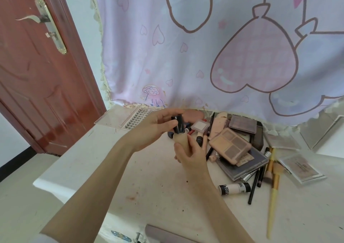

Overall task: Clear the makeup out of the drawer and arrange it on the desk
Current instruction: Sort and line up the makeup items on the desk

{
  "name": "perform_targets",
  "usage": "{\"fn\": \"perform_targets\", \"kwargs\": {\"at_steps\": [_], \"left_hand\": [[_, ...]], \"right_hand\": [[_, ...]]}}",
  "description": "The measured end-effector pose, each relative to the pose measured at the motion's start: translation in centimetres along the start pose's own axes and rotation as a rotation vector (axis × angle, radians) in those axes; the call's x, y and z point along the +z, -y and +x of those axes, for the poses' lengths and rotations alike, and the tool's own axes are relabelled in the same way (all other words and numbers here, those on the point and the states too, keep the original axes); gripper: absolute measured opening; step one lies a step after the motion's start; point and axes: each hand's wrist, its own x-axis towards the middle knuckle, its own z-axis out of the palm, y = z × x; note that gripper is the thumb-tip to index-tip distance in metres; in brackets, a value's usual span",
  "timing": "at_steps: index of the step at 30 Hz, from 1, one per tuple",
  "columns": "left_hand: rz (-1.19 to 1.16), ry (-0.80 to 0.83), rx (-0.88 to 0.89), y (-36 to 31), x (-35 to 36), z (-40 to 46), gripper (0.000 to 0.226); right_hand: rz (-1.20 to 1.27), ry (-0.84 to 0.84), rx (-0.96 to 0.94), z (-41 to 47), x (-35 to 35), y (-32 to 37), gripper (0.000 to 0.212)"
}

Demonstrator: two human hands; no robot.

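Grip status: my right hand (188, 154) is wrapped round the beige body of the foundation bottle (181, 139), while my left hand (158, 126) pinches its dark cap (178, 123) between thumb and fingers. Both grips are closed on the one item, which is held in the air above the counter (115, 168), just left of the makeup pile.

Handling, as I judge it: the bottle looks rigid and smooth, probably glass or hard plastic, so moderately heavy for its size, slippery, and breakable if dropped. Best hold is round the mid-body; the cap may turn or pull off, so it should not carry the weight.

Orientation: the long axis runs near upright, tilted slightly with the cap end up and toward the curtain (186, 56), base down in my right palm.

Nearby on the counter lie a four-pan palette (229, 144), a black-and-white tube (235, 187), yellow-handled brushes (273, 192) and a lash tray (134, 119).
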Motion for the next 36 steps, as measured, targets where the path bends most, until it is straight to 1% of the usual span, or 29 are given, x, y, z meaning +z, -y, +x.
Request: {"fn": "perform_targets", "kwargs": {"at_steps": [3, 5, 7, 9, 13, 14, 16, 17, 19, 20, 21, 24, 27, 28, 30, 32, 33, 34, 36], "left_hand": [[-0.036, 0.023, 0.022, -0.1, -0.5, -0.4, 0.031], [-0.074, 0.030, 0.023, -0.1, -0.6, -0.7, 0.032], [-0.078, 0.040, 0.013, 0.1, -0.7, -1.0, 0.033], [-0.080, 0.016, 0.013, 0.2, -0.7, -1.2, 0.032], [-0.059, -0.073, 0.022, 0.1, -0.1, -1.2, 0.024], [-0.051, -0.101, 0.020, 0.1, 0.0, -1.3, 0.026], [-0.045, -0.144, 0.007, 0.2, 0.2, -1.4, 0.032], [-0.034, -0.162, 0.000, 0.2, 0.2, -1.5, 0.033], [0.020, -0.217, -0.007, 0.3, 0.3, -1.9, 0.032], [0.046, -0.242, -0.006, 0.3, 0.2, -2.1, 0.031], [0.059, -0.252, -0.004, 0.3, 0.1, -2.2, 0.030], [0.040, -0.243, 0.014, 0.1, -0.4, -2.6, 0.025], [0.032, -0.285, -0.008, 0.5, -0.8, -2.9, 0.018], [0.037, -0.256, -0.019, 0.7, -1.0, -3.1, 0.021], [0.032, -0.118, -0.047, 0.8, -1.6, -3.5, 0.033], [0.003, 0.010, -0.048, 0.5, -2.4, -4.0, 0.041], [-0.004, 0.021, -0.042, 0.4, -2.7, -4.0, 0.040], [-0.002, -0.009, -0.042, 0.2, -2.7, -4.0, 0.038], [0.037, -0.136, -0.067, 0.1, -2.5, -3.7, 0.031]], "right_hand": [[0.376, 0.138, 0.182, 0.0, 0.0, 0.5, 0.021], [0.494, 0.239, 0.258, 0.1, -0.2, 0.8, 0.023], [0.536, 0.320, 0.284, 0.1, -0.3, 0.9, 0.030], [0.538, 0.363, 0.269, 0.1, -0.2, 0.6, 0.033], [0.564, 0.352, 0.231, 0.2, 0.2, 0.0, 0.040], [0.571, 0.352, 0.220, 0.1, 0.3, -0.1, 0.040], [0.538, 0.354, 0.200, 0.0, 0.4, -0.2, 0.037], [0.474, 0.349, 0.182, 0.0, 0.5, -0.2, 0.036], [0.220, 0.311, 0.115, 0.0, 0.6, -0.4, 0.031], [0.125, 0.291, 0.080, 0.0, 0.7, -0.5, 0.027], [0.083, 0.281, 0.063, 0.0, 0.9, -0.6, 0.026], [0.067, 0.273, 0.041, -0.1, 1.3, -0.5, 0.028], [-0.019, 0.278, 0.019, -0.3, 1.5, -0.7, 0.022], [-0.034, 0.280, 0.024, -0.3, 1.5, -0.8, 0.024], [-0.033, 0.298, 0.048, -0.4, 1.4, -0.9, 0.030], [-0.003, 0.317, 0.073, -0.4, 1.3, -0.8, 0.028], [0.013, 0.321, 0.084, -0.4, 1.2, -0.8, 0.027], [0.023, 0.320, 0.093, -0.4, 1.2, -0.7, 0.029], [0.022, 0.323, 0.096, -0.4, 1.4, -0.7, 0.033]]}}
